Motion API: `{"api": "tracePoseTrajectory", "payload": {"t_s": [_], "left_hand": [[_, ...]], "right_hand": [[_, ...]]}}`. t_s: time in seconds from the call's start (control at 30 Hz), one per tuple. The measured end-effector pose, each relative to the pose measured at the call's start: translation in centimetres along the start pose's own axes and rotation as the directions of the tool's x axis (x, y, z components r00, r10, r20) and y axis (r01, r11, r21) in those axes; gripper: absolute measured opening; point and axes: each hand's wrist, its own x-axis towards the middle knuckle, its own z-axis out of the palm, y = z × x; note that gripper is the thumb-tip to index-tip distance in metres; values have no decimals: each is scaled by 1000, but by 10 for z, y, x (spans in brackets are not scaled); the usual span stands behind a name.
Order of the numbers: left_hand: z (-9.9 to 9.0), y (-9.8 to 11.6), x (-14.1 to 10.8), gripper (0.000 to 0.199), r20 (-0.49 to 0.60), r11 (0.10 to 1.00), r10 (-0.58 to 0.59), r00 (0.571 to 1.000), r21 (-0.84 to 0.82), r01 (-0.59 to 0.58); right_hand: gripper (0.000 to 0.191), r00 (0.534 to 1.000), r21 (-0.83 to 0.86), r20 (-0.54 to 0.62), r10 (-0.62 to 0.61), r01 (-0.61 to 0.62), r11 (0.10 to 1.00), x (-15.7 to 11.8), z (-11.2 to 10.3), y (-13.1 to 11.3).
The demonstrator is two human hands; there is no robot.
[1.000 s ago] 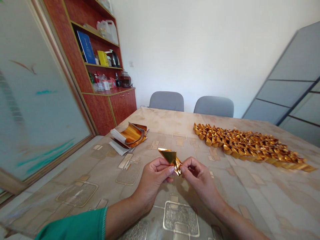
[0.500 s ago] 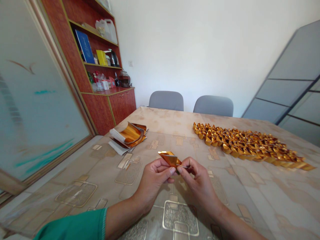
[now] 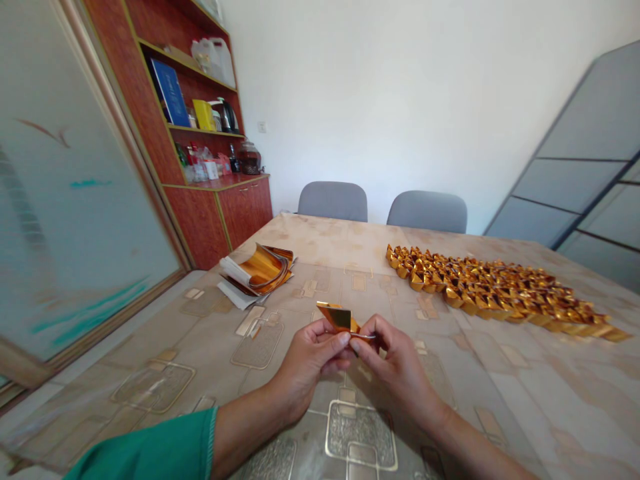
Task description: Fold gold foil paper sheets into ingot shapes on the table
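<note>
A small piece of gold foil paper (image 3: 339, 317), folded into a compact shape, is pinched between my left hand (image 3: 310, 360) and my right hand (image 3: 395, 367). The fingertips of both hands meet at its lower edge and hide part of it. To the left of my hands lies a loose stack of gold foil sheets on white paper (image 3: 257, 270). Further right, a large mass of folded gold foil ingots (image 3: 493, 290) covers the table in tight rows.
The table (image 3: 320, 240) has a beige patterned cover. Behind it stand two grey chairs (image 3: 333, 202). A red wooden cabinet (image 3: 215, 220) with cluttered shelves stands at the left, beside a frosted glass door (image 3: 85, 200). A grey panel (image 3: 575, 160) leans at the right.
The foil piece has gone from a pointed shape standing up between my fingers to a flatter, smaller fold. My hands have drawn slightly closer together.
</note>
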Motion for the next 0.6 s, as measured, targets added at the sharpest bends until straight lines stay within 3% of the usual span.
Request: {"api": "tracePoseTrajectory", "payload": {"t_s": [0.1,0.2,0.33,0.6], "left_hand": [[0,0,0,37,34,1000,-24,999,-14,25],[2,1,-1,33,23,998,13,1000,-55,-12],[2,0,-2,30,-42,992,47,998,-115,-52],[0,-3,-3,31,-42,995,25,999,-92,-28]], "right_hand": [[22,999,157,9,41,-42,987,1,-1,0],[35,994,319,48,95,-105,942,4,-5,0],[40,987,313,105,120,-147,938,7,-10,1],[32,993,313,7,116,-112,943,7,-7,2]]}}
